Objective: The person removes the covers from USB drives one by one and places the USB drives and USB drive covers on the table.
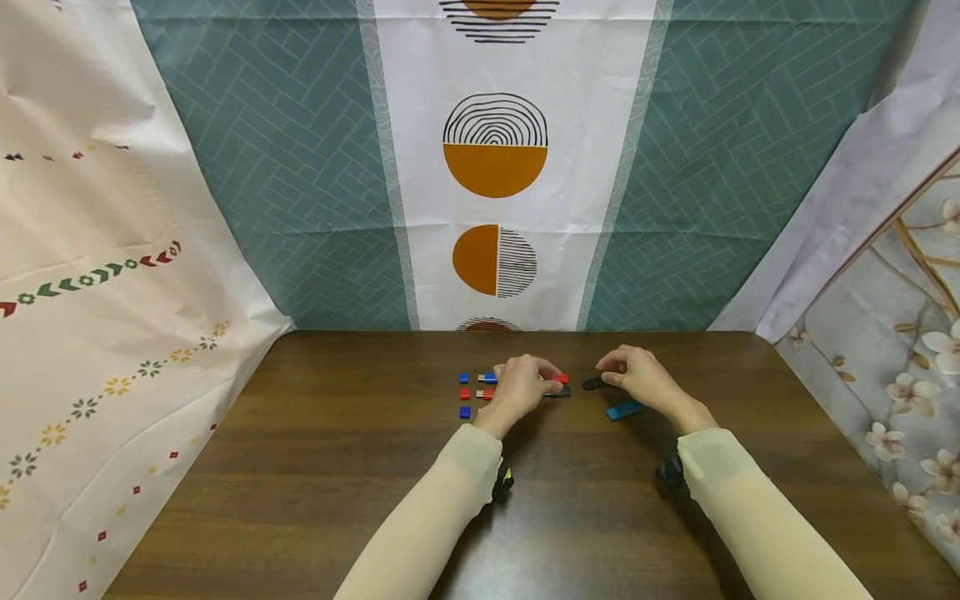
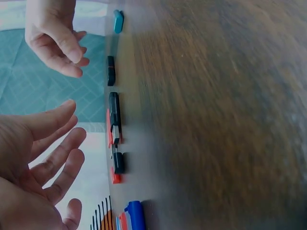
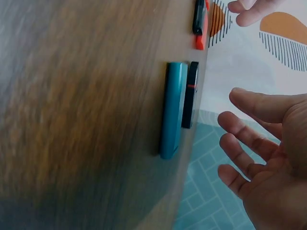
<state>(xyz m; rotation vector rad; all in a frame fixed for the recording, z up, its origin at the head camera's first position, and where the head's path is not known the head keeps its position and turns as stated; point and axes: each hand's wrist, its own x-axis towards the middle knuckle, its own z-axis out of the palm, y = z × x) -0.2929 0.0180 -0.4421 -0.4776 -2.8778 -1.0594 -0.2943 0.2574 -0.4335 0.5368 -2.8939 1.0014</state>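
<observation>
My left hand hovers over rows of small USB flash drives, fingers loosely bent and holding nothing. Beneath and around it lie a blue drive, a red drive and a black drive with a metal plug. A separate black cap sits just past that plug. My right hand, fingers relaxed and apart, is above the table near a small black stick with a red line and a teal stick. Neither hand touches anything. In the head view, the left hand hides part of the rows.
Left of the drives, a blue cap, a red cap and another blue cap form a column. Everything lies on a brown wooden table. Patterned cloth hangs behind its far edge and along both sides.
</observation>
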